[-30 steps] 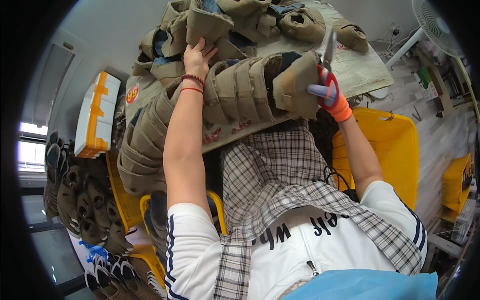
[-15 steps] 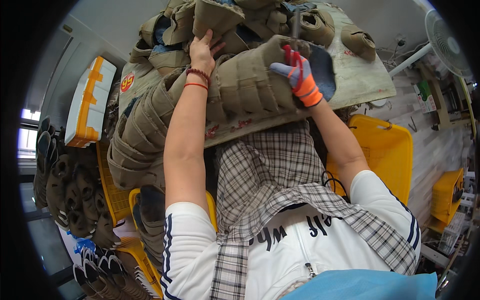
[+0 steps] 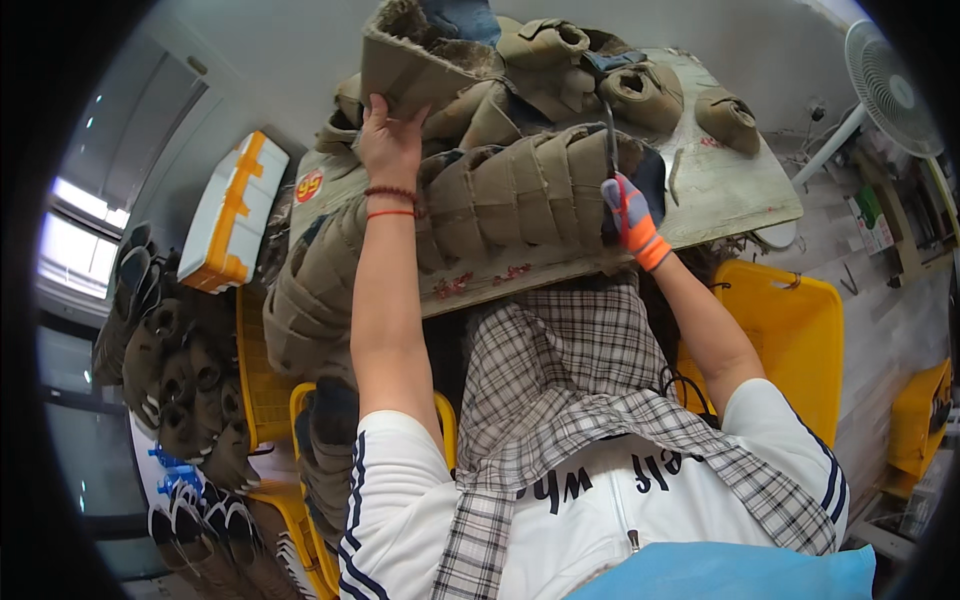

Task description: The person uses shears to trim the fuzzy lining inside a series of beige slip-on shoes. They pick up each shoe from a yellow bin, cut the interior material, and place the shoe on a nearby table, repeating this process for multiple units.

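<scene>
Tan padded strip [image 3: 470, 210], a row of stitched pieces, lies across the near edge of the worktable [image 3: 740, 200], long axis running from 8 o'clock, where it sags off the table, toward 2 o'clock. Right hand [image 3: 630, 215], in an orange-and-grey glove, is closed around a thin metal tool [image 3: 608, 135] at the strip's right end. Farther out at 11 o'clock, left hand [image 3: 388, 140] grips a tan fleece-lined piece [image 3: 410, 70] in the heap beyond.
</scene>
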{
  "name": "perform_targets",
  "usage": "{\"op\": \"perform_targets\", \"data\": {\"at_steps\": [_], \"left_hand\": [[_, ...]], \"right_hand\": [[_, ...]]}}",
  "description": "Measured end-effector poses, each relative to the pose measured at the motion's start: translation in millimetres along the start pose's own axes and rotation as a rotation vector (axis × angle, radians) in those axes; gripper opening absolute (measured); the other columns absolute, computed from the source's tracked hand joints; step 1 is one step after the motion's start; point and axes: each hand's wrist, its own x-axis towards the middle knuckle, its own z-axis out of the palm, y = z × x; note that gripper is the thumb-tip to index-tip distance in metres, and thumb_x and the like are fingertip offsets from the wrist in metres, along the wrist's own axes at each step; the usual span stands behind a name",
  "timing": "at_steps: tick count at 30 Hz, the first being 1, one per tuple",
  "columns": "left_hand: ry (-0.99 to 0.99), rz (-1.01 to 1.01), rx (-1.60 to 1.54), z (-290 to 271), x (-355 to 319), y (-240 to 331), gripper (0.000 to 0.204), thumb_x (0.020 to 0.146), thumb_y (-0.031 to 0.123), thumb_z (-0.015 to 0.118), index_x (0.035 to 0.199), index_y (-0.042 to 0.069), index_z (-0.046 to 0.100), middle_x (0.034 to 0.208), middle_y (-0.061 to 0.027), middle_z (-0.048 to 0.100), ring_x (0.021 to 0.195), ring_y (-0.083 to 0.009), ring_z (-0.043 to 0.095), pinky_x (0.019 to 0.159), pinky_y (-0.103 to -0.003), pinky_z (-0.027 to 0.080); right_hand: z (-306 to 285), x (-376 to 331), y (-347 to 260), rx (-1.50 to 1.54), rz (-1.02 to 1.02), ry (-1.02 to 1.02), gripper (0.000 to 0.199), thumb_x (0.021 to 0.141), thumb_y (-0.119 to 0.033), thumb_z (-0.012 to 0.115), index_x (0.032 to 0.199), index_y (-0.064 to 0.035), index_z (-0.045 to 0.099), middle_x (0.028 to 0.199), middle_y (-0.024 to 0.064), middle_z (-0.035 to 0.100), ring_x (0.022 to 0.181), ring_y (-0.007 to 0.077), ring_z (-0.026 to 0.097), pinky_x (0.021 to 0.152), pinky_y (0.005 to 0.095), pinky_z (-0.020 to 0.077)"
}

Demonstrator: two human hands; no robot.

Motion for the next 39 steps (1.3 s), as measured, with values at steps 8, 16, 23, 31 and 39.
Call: {"op": "perform_targets", "data": {"at_steps": [8, 16, 23, 31, 39], "left_hand": [[0.066, -0.326, -0.145, 28.7, -147.2, 131.0, 0.040, 0.090, 0.022, 0.047, 0.126, 0.006, 0.041, 0.136, -0.0169, 0.035, 0.125, -0.0362, 0.032, 0.104, -0.056, 0.021], [0.333, -0.739, -0.242, -20.9, -356.7, 137.6, 0.033, 0.094, 0.023, 0.042, 0.121, 0.007, 0.049, 0.121, -0.0122, 0.052, 0.116, -0.0289, 0.045, 0.099, -0.048, 0.031], [0.575, -0.856, -0.441, -60.0, -435.2, 113.6, 0.022, 0.090, 0.009, 0.046, 0.108, -0.003, 0.053, 0.105, -0.0129, 0.060, 0.107, -0.0325, 0.052, 0.096, -0.049, 0.039], [0.659, -0.913, -0.441, -56.5, -422.1, 110.9, 0.030, 0.094, 0.020, 0.041, 0.116, 0.002, 0.049, 0.117, -0.0198, 0.051, 0.109, -0.0337, 0.050, 0.094, -0.056, 0.035], [0.534, -0.949, -0.267, -66.5, -424.1, 109.4, 0.035, 0.094, 0.023, 0.039, 0.125, 0.007, 0.043, 0.125, -0.0114, 0.048, 0.113, -0.0282, 0.047, 0.092, -0.047, 0.036]], "right_hand": [[-25.2, -62.2, -65.8, -0.520, -0.355, -0.253, 0.015, 0.090, -0.022, 0.052, 0.095, -0.0086, 0.055, 0.071, -0.0053, 0.050, 0.053, 0.0034, 0.039, 0.045, 0.0174, 0.0312], [53.7, -200.2, -92.5, -1.549, -0.532, -0.748, 0.028, 0.077, -0.021, 0.067, 0.100, -0.0070, 0.057, 0.080, 0.0077, 0.064, 0.068, 0.0205, 0.062, 0.061, 0.0260, 0.0484], [51.0, -200.8, 13.1, -2.083, -0.739, -1.097, 0.036, 0.075, -0.036, 0.065, 0.099, -0.0106, 0.059, 0.082, 0.0069, 0.062, 0.076, 0.0225, 0.061, 0.064, 0.0310, 0.0496], [75.7, -199.4, 28.0, -2.122, -0.950, -1.234, 0.036, 0.069, -0.037, 0.066, 0.090, -0.0091, 0.057, 0.079, 0.0071, 0.059, 0.075, 0.0225, 0.058, 0.065, 0.0322, 0.0475], [82.3, -191.3, 35.0, -1.933, -0.918, -1.289, 0.019, 0.058, -0.029, 0.063, 0.064, -0.0111, 0.059, 0.063, 0.0058, 0.059, 0.064, 0.0215, 0.059, 0.060, 0.0324, 0.0448]]}}
